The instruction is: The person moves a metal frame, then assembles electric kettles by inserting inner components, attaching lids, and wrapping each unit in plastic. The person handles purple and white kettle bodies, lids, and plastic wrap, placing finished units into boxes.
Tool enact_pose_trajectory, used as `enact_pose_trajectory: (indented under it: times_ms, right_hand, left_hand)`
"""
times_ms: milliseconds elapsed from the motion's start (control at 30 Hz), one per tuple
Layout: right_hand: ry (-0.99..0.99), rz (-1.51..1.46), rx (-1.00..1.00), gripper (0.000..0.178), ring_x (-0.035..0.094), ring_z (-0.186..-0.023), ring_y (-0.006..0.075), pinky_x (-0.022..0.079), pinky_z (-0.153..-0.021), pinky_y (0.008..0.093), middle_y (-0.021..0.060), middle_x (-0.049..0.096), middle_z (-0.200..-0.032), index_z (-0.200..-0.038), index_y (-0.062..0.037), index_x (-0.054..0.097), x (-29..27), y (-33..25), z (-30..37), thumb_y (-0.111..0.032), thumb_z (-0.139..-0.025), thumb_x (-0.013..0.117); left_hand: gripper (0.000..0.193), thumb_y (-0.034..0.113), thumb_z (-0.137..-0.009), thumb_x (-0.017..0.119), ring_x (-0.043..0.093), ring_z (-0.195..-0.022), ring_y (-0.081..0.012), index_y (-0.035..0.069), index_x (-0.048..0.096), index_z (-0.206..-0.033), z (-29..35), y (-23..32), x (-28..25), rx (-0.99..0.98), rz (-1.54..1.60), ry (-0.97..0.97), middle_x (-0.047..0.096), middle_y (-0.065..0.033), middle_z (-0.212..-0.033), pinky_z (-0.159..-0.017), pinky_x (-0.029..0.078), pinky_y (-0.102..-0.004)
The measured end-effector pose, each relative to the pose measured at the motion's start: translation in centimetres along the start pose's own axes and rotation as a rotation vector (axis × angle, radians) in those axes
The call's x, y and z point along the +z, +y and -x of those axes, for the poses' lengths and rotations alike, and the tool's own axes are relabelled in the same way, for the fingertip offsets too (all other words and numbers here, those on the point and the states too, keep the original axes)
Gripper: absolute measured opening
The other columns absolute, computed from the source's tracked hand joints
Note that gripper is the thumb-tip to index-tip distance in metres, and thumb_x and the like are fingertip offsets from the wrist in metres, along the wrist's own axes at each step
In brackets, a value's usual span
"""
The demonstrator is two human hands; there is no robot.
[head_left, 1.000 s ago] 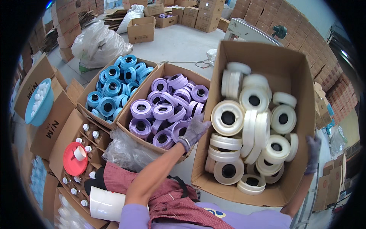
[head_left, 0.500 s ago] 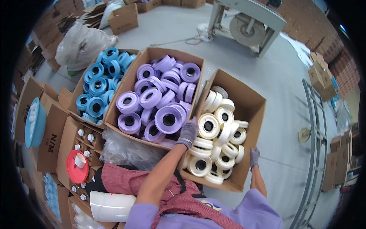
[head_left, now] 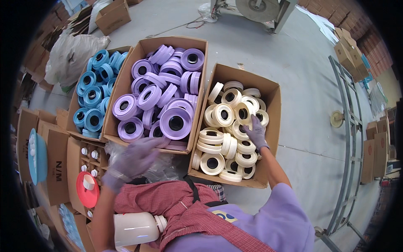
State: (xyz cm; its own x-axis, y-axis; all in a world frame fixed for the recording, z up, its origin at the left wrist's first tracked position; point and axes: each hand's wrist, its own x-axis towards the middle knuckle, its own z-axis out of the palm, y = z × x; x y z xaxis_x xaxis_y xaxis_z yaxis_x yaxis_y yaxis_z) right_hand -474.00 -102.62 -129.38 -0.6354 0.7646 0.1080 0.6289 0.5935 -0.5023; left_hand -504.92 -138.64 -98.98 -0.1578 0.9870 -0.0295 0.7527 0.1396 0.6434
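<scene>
At the lap, a whitish jug (head_left: 135,230) is laid on its side against a red checked apron (head_left: 168,195). To its left, a red disc (head_left: 85,198), with a white cup (head_left: 88,181) set on it, is held over a divided carton (head_left: 74,154) in which white-capped bottles (head_left: 95,155) are stood.

The gloved left hand (head_left: 136,158) is blurred; it is poised above crumpled clear plastic (head_left: 166,165), by the near edge of the middle box, with its grip apart and the fingers outstretched. The gloved right hand (head_left: 257,132) is placed inside the right-hand box (head_left: 270,103), its fingers parted over the cream rings (head_left: 228,143) piled there; whether any ring is clamped in that grip cannot be told.

Beside that box, purple rings (head_left: 149,115) with dark centres are heaped in the middle box (head_left: 146,45), and beyond it to the left blue rings (head_left: 86,103) are gathered in another box (head_left: 74,103). A blue basin (head_left: 40,160) is seen at the far left.

Farther off, a pale sack (head_left: 69,59) is rested on the floor (head_left: 304,84), a ladder-like metal frame (head_left: 356,159) is laid at the right, and a machine wheel (head_left: 261,9) is partly shown at the top.
</scene>
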Motion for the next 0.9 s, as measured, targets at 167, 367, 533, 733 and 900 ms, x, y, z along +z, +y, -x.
enact_pose_trajectory:
  times_ms: [167,367,533,733,900]
  right_hand:
    - [0.039,0.066,0.503,0.103,0.041,-0.133,0.0451,0.037,-0.111,0.0426,0.0296,0.032,-0.150,-0.151,-0.0048,0.026,5.5,1.1,-7.4,-0.041,-0.071,0.081]
    - [-0.382,0.083,0.449,0.087,0.053,-0.122,0.0458,0.041,-0.105,0.0458,0.0336,0.052,-0.132,-0.140,-0.0027,0.045,9.7,-2.8,-7.1,-0.061,-0.078,0.064]
    - [-0.608,-0.110,0.214,0.096,0.049,-0.128,0.0368,0.035,-0.110,0.0428,0.0279,0.051,-0.136,-0.144,0.0018,0.036,12.6,-10.5,3.3,-0.062,-0.080,0.069]
    - [-0.580,0.124,0.009,0.077,0.057,-0.110,0.0403,0.044,-0.097,0.0456,0.0200,0.063,-0.122,-0.140,-0.0132,0.046,7.0,-12.7,5.7,-0.050,-0.078,0.070]
    - [-0.756,0.029,-0.113,0.076,0.067,-0.097,0.0340,0.051,-0.089,0.0426,0.0215,0.070,-0.103,-0.143,-0.0113,0.045,-5.4,-19.2,3.4,-0.039,-0.079,0.077]
  left_hand:
    - [0.034,0.007,-0.093,0.055,0.062,-0.116,-0.0259,-0.005,0.060,-0.124,14.1,2.4,-7.0,-0.592,0.012,0.394,0.066,-0.0180,-0.121,-0.102,0.045,-0.0343]
    - [0.048,0.027,-0.105,0.037,0.052,-0.127,-0.0255,-0.008,0.051,-0.135,38.1,4.1,0.2,-1.024,0.162,1.021,0.056,-0.0187,-0.134,-0.111,0.036,-0.0374]
    - [0.061,0.043,-0.103,0.038,0.061,-0.113,-0.0256,-0.010,0.053,-0.130,40.3,1.7,10.9,-1.074,0.434,1.270,0.064,-0.0195,-0.118,-0.101,0.046,-0.0356]
    - [0.062,0.046,-0.102,0.039,0.069,-0.091,-0.0256,-0.010,0.056,-0.124,36.2,1.4,7.8,-0.891,0.685,1.187,0.071,-0.0196,-0.095,-0.085,0.056,-0.0349]
    - [0.053,0.037,-0.101,0.042,0.067,-0.102,-0.0277,-0.007,0.055,-0.128,38.6,1.2,8.4,-0.810,0.651,1.091,0.067,-0.0220,-0.112,-0.094,0.053,-0.0380]
